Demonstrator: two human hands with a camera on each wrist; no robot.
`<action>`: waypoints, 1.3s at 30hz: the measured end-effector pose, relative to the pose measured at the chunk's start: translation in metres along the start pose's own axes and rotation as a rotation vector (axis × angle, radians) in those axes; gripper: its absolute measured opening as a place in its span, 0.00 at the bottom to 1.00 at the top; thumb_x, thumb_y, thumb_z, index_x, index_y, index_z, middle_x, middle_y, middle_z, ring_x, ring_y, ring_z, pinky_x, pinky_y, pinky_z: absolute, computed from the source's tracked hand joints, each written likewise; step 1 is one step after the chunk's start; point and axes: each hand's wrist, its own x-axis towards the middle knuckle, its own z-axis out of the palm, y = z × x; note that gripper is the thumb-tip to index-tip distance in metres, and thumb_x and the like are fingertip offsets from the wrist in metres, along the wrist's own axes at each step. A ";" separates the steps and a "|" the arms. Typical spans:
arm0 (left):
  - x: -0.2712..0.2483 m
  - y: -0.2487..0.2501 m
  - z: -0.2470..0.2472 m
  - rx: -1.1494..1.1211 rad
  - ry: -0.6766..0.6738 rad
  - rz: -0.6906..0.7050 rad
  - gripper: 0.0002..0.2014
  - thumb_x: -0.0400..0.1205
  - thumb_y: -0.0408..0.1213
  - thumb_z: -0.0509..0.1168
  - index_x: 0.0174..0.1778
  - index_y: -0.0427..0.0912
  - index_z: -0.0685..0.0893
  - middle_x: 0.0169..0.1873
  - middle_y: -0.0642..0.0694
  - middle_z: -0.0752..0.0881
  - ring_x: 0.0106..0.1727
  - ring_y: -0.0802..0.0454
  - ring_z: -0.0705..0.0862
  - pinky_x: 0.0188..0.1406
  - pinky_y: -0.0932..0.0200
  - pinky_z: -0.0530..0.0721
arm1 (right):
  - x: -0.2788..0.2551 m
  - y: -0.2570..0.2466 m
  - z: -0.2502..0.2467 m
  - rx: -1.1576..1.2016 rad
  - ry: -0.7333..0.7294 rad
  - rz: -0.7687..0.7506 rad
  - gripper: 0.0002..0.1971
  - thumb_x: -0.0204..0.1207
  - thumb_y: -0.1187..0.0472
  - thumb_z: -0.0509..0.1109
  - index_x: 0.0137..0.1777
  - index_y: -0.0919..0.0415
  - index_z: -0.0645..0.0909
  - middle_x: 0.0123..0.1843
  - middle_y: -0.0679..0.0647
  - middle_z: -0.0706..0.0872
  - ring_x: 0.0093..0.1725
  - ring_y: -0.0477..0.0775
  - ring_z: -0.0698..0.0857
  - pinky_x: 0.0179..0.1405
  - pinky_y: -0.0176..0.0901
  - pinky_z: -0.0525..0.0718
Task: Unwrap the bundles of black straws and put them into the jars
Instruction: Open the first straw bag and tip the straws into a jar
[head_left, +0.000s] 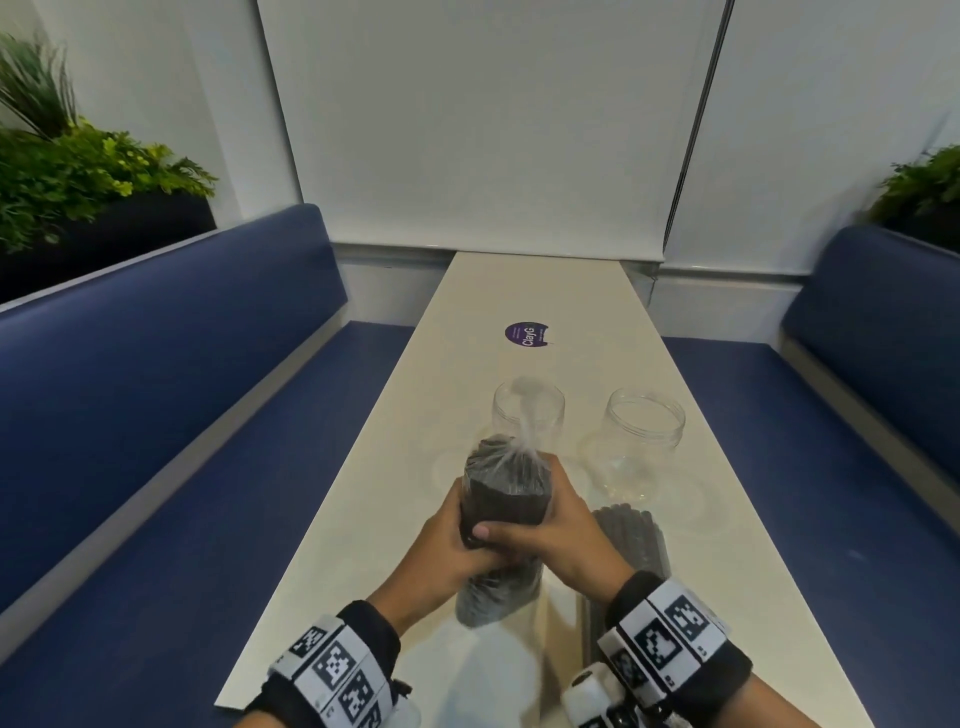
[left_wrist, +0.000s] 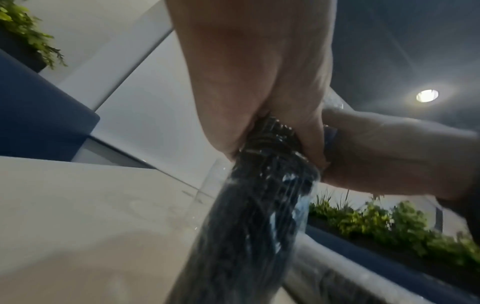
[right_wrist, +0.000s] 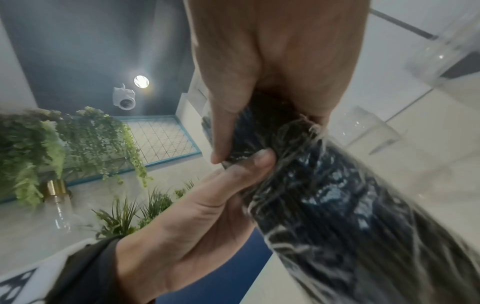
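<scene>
Head view: both hands' grip, left hand (head_left: 451, 540) and right hand (head_left: 558, 530), clamps upright wrapped straw bundle (head_left: 506, 488).

Both hands, the left hand (left_wrist: 254, 82) and right hand (left_wrist: 389, 156), grip a wrapped bundle of black straws (left_wrist: 249, 226) slanting above the pale counter (left_wrist: 91, 216).

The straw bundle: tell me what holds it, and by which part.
Both hands grip the wrapped straw bundle around its middle, standing upright on the table: left hand from the left, right hand from the right. Its knotted plastic top is free.
</scene>
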 end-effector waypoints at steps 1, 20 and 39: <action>-0.002 -0.006 0.001 0.003 -0.001 -0.018 0.33 0.61 0.42 0.78 0.61 0.61 0.73 0.56 0.57 0.87 0.60 0.60 0.85 0.54 0.62 0.84 | -0.001 0.007 0.002 -0.004 0.011 0.011 0.41 0.49 0.57 0.85 0.63 0.52 0.70 0.59 0.52 0.85 0.60 0.49 0.85 0.64 0.55 0.82; 0.002 0.015 0.009 -0.139 0.070 0.072 0.38 0.66 0.40 0.78 0.68 0.62 0.67 0.63 0.58 0.81 0.66 0.60 0.81 0.56 0.69 0.82 | -0.010 0.021 0.003 0.009 -0.058 0.015 0.38 0.54 0.62 0.81 0.63 0.47 0.68 0.62 0.54 0.83 0.62 0.50 0.84 0.60 0.54 0.85; -0.008 -0.020 0.016 -0.005 0.029 -0.003 0.26 0.70 0.48 0.72 0.61 0.54 0.70 0.58 0.52 0.84 0.57 0.65 0.84 0.52 0.69 0.82 | -0.009 0.031 -0.005 -0.183 -0.185 0.165 0.35 0.61 0.70 0.77 0.63 0.52 0.62 0.60 0.58 0.81 0.55 0.49 0.81 0.56 0.50 0.85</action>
